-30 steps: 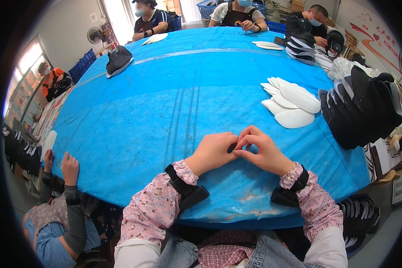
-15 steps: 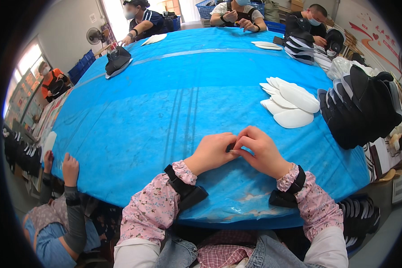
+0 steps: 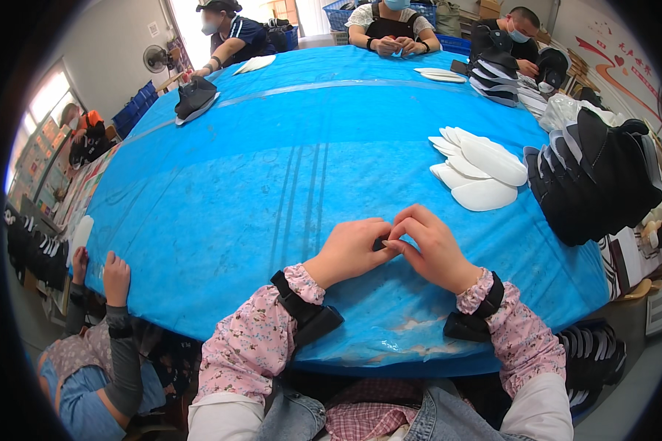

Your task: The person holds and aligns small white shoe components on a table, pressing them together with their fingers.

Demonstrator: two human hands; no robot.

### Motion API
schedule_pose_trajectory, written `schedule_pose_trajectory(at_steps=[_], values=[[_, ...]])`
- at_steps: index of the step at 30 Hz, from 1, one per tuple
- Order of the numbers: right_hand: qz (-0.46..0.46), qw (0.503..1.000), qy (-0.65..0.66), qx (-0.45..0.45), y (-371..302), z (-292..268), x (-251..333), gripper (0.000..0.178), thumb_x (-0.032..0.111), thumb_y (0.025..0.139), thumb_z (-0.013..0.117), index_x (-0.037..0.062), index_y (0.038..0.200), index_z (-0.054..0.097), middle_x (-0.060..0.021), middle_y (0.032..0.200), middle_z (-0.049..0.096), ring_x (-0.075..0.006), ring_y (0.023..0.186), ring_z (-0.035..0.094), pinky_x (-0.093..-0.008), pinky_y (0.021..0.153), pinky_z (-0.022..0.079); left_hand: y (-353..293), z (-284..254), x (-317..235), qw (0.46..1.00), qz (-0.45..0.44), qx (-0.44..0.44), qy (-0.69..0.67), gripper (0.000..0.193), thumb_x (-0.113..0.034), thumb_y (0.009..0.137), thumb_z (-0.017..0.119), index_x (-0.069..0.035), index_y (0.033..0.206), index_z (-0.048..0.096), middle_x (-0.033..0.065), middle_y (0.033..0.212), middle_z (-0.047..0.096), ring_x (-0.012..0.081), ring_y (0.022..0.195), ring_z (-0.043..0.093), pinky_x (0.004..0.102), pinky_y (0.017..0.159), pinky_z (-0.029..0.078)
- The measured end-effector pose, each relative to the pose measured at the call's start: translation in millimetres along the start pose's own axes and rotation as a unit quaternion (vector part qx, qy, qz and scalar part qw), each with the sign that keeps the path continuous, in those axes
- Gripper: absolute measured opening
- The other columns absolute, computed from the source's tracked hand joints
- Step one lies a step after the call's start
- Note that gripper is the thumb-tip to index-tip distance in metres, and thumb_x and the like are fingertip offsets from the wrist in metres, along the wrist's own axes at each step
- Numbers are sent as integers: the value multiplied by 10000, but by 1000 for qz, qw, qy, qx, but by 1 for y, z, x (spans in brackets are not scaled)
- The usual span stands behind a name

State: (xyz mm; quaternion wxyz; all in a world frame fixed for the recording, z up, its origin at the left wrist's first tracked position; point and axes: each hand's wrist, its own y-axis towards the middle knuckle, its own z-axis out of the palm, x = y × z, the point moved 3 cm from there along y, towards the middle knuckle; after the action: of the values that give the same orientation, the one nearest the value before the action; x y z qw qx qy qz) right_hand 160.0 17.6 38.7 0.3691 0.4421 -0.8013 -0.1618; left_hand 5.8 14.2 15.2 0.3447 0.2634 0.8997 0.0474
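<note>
Above the near part of the blue-covered table [image 3: 221, 198], my left hand [image 3: 351, 248] and my right hand [image 3: 432, 248] meet at the fingertips. Both are closed, fingers bent in and thumbs pressed toward the index fingers. A small dark patch shows between them; I cannot make out whether it is a held thing or shadow. Pink flowered sleeve covers with black wrist straps are on both forearms. Beyond my right hand lies a fanned pile of white insole-shaped pieces [image 3: 485, 167]. Farther right stands a stack of black shoe uppers [image 3: 592, 176].
Another person's hand [image 3: 116, 279] rests at the left table edge. Several people sit round the far side. More white pieces [image 3: 440, 75] and black uppers [image 3: 493, 77] lie at the far right, and another black upper [image 3: 196, 99] at the far left.
My right hand's fingers have shifted slightly up; my left hand hardly moves. Across the table, a person's hands have come down together, and the person in orange at far left has leaned forward.
</note>
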Motion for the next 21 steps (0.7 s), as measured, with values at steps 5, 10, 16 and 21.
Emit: schedule_pose_trajectory(at_steps=[5, 10, 16, 21], values=[[14, 1000, 27, -2, 1, -3, 1, 92, 87, 841, 625, 33, 847, 551, -98, 939, 537, -262, 824, 546, -335, 686, 447, 0, 0, 0, 1000, -2, -3, 16, 221, -298, 839, 624, -82, 881, 606, 68, 771, 609, 223, 654, 593, 340, 580, 457], [54, 995, 81, -11, 1, -5, -3, 188, 181, 928, 529, 16, 838, 530, -106, 928, 524, -243, 779, 527, -313, 665, 432, 1, 0, -1, 1000, 0, -3, -7, 219, -303, 857, 611, -86, 888, 615, 72, 768, 611, 231, 644, 589, 343, 574, 454], [32, 995, 94, -26, 4, -9, 5, 84, 134, 862, 623, 52, 883, 620, -90, 884, 572, -247, 795, 576, -332, 671, 473, 1, 0, 1, 1000, -8, -3, 6, 227, -319, 845, 615, -94, 878, 621, 78, 775, 620, 250, 675, 594, 361, 592, 454], [12, 993, 112, 42, 2, -3, 2, 78, 109, 828, 665, 80, 899, 652, -74, 902, 595, -221, 803, 597, -316, 679, 489, 1, -2, 7, 997, -43, 21, -56, 248, -336, 811, 646, -110, 914, 637, 82, 790, 633, 256, 712, 608, 365, 622, 464]])
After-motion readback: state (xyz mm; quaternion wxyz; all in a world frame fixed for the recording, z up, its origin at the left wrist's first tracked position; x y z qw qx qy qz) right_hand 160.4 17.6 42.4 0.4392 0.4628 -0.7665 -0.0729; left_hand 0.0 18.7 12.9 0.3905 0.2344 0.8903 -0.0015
